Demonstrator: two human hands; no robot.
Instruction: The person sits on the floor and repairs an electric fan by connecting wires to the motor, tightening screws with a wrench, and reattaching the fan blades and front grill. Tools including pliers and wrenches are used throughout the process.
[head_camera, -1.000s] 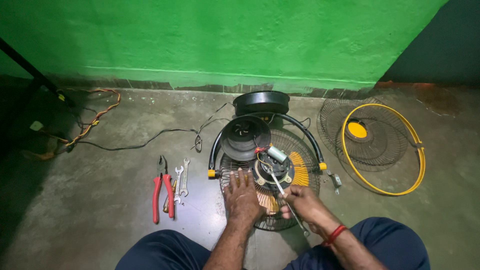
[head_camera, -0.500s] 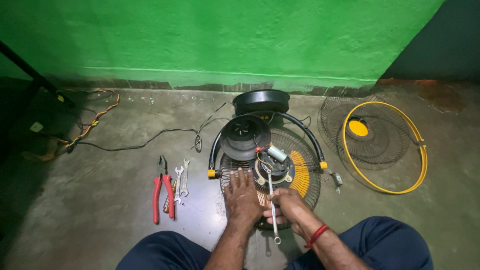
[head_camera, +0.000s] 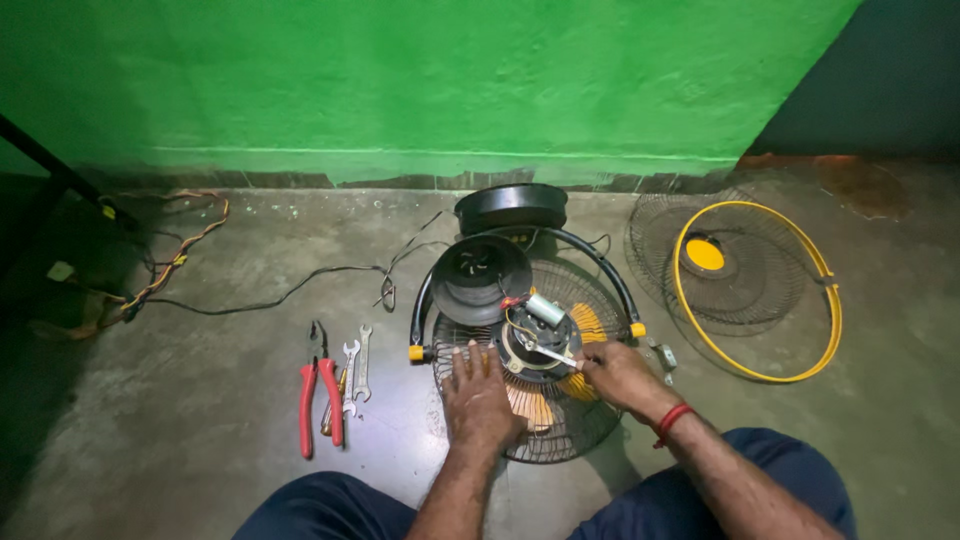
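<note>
Bare grey concrete floor (head_camera: 150, 420) below a matt green wall (head_camera: 450, 80): black wire fan cage (head_camera: 560, 440) under flat left hand (head_camera: 478, 400), right hand (head_camera: 615, 375) fingers clamped on slim metal screwdriver (head_camera: 550, 354) at motor (head_camera: 535, 345); red-handled pliers (head_camera: 318, 400) left of cage.

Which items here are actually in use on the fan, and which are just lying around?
In use:
left hand pressing on the rear fan grille
right hand holding a screwdriver at the fan motor

Lying about:
red pliers
spanners
yellow-rimmed front grille
loose wires
</note>
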